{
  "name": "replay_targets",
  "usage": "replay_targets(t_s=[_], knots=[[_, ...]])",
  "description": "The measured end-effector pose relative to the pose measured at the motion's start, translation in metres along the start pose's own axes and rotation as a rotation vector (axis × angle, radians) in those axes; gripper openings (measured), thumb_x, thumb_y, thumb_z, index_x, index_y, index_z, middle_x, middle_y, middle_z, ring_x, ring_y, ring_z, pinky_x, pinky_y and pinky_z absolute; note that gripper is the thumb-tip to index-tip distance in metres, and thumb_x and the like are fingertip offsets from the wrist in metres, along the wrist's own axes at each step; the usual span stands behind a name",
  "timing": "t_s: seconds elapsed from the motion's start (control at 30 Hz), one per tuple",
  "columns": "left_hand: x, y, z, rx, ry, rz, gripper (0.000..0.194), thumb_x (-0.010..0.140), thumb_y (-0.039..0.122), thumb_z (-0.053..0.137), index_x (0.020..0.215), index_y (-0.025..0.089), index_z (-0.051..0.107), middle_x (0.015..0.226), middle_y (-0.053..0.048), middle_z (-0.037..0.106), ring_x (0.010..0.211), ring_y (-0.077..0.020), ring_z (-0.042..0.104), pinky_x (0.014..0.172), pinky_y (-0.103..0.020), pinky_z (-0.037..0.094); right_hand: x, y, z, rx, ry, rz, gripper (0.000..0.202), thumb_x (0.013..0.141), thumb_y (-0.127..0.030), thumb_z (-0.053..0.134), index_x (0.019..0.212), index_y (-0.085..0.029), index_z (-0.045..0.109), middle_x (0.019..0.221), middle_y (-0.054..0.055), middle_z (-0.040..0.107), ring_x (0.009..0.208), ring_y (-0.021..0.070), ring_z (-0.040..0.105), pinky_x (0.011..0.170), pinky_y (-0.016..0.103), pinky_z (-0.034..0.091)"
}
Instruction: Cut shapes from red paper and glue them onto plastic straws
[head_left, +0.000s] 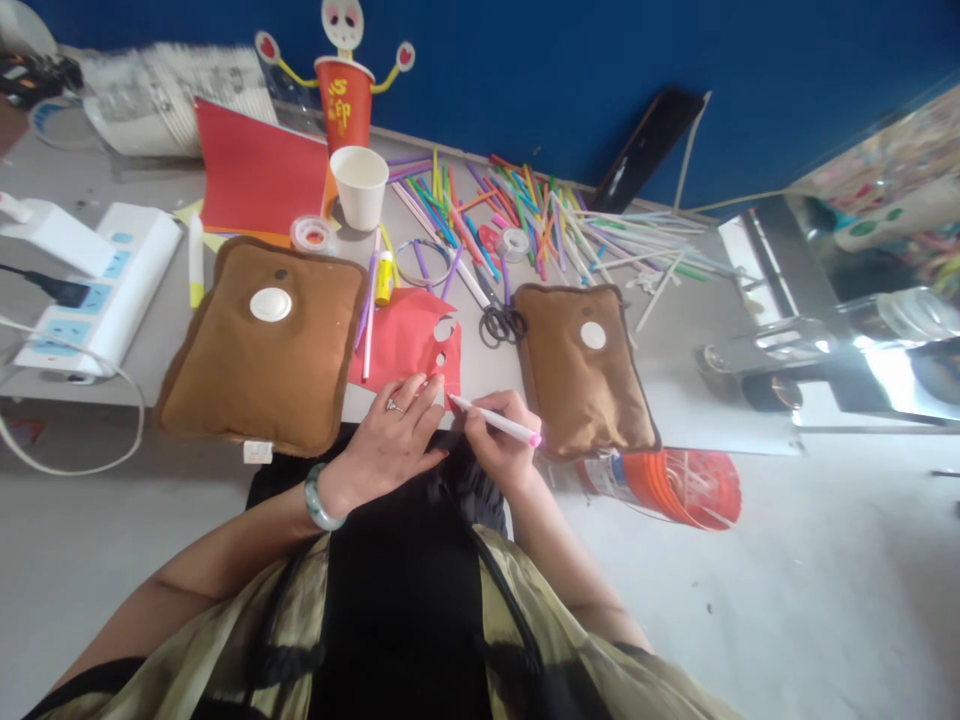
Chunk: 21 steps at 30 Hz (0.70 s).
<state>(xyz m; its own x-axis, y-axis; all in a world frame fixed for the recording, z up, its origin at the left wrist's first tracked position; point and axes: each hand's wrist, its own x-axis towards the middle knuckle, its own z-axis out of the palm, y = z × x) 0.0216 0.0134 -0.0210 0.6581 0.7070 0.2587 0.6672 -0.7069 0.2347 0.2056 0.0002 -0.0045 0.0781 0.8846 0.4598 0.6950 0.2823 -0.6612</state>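
A sheet of red paper (397,330) with cut-out holes lies at the table's front edge. My left hand (397,430) rests on its lower part, fingers stretched out flat and a ring on one of them. In my right hand (499,440) is a white marker with a pink end (499,424), gripped between thumb and fingers. The marker's tip meets the paper's lower right, close to my left fingertips. Just beyond the paper lie black-handled scissors (501,322), a yellow glue stick (384,278) and a few purple sticks (369,300).
Brown hand warmers flank the paper, one left (262,350) and one right (589,370). Behind stand a white paper cup (360,190), a red cup figure (346,105) and many coloured straws (517,215). A power strip (112,290) sits left; an orange bucket (675,488) is below right.
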Motion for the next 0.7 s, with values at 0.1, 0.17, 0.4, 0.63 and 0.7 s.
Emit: replay_targets(t_s=[0.1, 0.17, 0.4, 0.63, 0.7], knots=[[0.0003, 0.0001, -0.0007, -0.002, -0.005, 0.000, 0.040, 0.088, 0.042, 0.061, 0.119, 0.016, 0.057, 0.151, -0.016, 0.045, 0.138, -0.0353, 0.042, 0.109, -0.053, 0.038, -0.0004, 0.0001, -0.0005, 0.013, -0.007, 0.002, 0.009, 0.083, -0.026, 0.060, 0.076, -0.022, 0.058, 0.063, -0.001, 0.067, 0.046, 0.0115, 0.059, 0.045, 0.023, 0.047], [0.0007, 0.0002, -0.0010, -0.003, -0.003, -0.002, 0.041, 0.088, 0.042, 0.061, 0.119, 0.016, 0.057, 0.151, -0.016, 0.045, 0.138, -0.0352, 0.042, 0.109, -0.053, 0.039, -0.0005, 0.0002, -0.0009, 0.020, -0.006, -0.008, 0.008, 0.083, -0.025, 0.060, 0.076, -0.022, 0.057, 0.063, -0.001, 0.067, 0.046, 0.0114, 0.059, 0.045, 0.023, 0.046], [0.0012, 0.0009, -0.0023, 0.013, -0.006, 0.000, 0.043, 0.087, 0.042, 0.063, 0.120, 0.016, 0.056, 0.150, -0.017, 0.046, 0.137, -0.0349, 0.042, 0.110, -0.052, 0.038, -0.0013, 0.0016, -0.0022, 0.032, -0.034, -0.012, 0.006, 0.082, -0.024, 0.059, 0.077, -0.022, 0.056, 0.063, -0.001, 0.067, 0.049, 0.0130, 0.062, 0.047, 0.024, 0.048], [0.0019, 0.0008, -0.0037, 0.021, -0.001, 0.011, 0.041, 0.088, 0.042, 0.062, 0.119, 0.016, 0.056, 0.148, -0.017, 0.048, 0.136, -0.0352, 0.043, 0.107, -0.052, 0.040, -0.0049, 0.0056, -0.0009, 0.103, -0.035, -0.046, 0.005, 0.080, -0.019, 0.059, 0.079, -0.022, 0.055, 0.068, 0.001, 0.070, 0.053, 0.0141, 0.065, 0.052, 0.025, 0.052], [0.0017, 0.0007, -0.0030, 0.020, 0.006, 0.012, 0.041, 0.087, 0.042, 0.062, 0.118, 0.016, 0.057, 0.148, -0.017, 0.048, 0.136, -0.0355, 0.044, 0.107, -0.052, 0.041, -0.0057, 0.0065, -0.0001, 0.112, -0.028, -0.039, 0.005, 0.081, -0.021, 0.059, 0.080, -0.022, 0.055, 0.069, 0.001, 0.070, 0.054, 0.0141, 0.065, 0.052, 0.025, 0.053]])
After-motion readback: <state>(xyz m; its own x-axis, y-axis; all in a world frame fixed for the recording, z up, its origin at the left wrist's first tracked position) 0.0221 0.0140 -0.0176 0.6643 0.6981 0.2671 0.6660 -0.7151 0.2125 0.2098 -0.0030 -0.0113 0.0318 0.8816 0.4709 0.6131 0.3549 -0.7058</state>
